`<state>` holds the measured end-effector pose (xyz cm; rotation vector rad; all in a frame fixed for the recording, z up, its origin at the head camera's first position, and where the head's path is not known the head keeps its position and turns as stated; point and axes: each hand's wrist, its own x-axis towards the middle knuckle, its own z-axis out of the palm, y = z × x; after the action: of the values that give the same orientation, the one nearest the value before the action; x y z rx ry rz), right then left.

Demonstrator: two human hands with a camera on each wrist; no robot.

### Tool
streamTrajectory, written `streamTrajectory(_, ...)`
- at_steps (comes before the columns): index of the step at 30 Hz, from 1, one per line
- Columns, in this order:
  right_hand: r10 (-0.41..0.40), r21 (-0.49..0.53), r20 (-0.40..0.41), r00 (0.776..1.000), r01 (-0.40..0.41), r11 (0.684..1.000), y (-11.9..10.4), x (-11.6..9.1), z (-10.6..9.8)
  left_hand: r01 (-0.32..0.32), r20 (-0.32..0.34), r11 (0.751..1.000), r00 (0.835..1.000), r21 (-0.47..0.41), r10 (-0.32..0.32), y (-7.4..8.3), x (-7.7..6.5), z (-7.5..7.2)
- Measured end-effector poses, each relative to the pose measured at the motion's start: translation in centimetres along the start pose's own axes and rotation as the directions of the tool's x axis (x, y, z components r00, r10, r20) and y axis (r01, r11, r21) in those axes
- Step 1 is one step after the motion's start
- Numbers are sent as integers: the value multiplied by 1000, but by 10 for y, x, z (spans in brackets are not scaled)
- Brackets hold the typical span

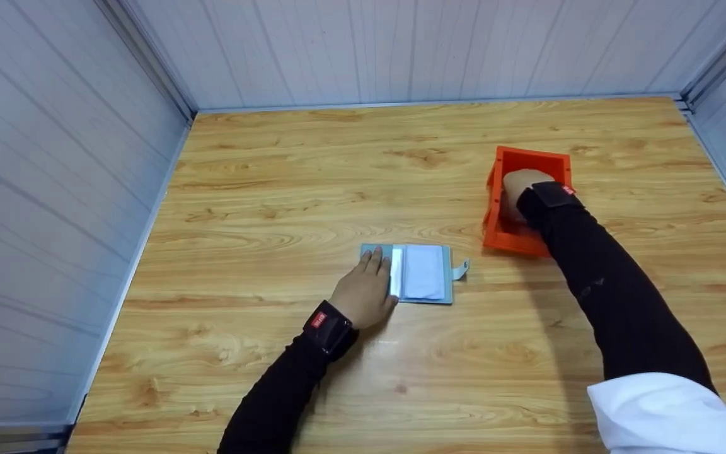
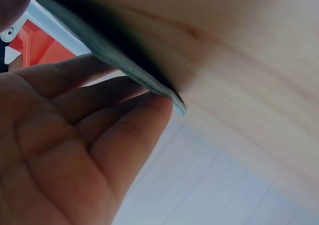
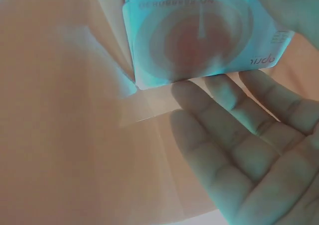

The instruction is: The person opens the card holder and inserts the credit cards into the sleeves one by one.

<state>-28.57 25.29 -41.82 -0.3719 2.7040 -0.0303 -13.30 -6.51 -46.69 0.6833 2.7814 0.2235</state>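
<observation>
A light blue card holder (image 1: pixel 447 277) lies opened flat on the table, with whitish sleeves on its right half and a strap at the right edge. My left hand (image 1: pixel 363 296) rests on its left cover, fingers straight, with the thumb by the lower edge. Inside the orange box (image 1: pixel 520 244) is my right hand (image 1: pixel 524 189), its fingers hidden from the head view. The right wrist view shows a stack of printed cards (image 3: pixel 194 41) in that box. The right thumb lies over one corner of the stack, and several fingertips touch its lower edge.
The wood-grain table (image 1: pixel 262 202) is bounded by a white panel wall (image 1: pixel 375 50) at the back and another panel (image 1: pixel 35 208) on the left. The box's raised walls surround the right hand.
</observation>
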Motion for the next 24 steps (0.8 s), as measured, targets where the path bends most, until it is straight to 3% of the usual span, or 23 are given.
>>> streamTrajectory(17, -19, 20, -12, 1000, 19, 1000, -3, -14, -12, -7, -13, 1000, 1000, -4, 7, -1, 0, 1)
streamTrajectory(24, 2, 141, -45, 999, 4, 990, 1, -25, -35, -19, -11, 1000, 1000, 15, 19, -3, 2, 3)
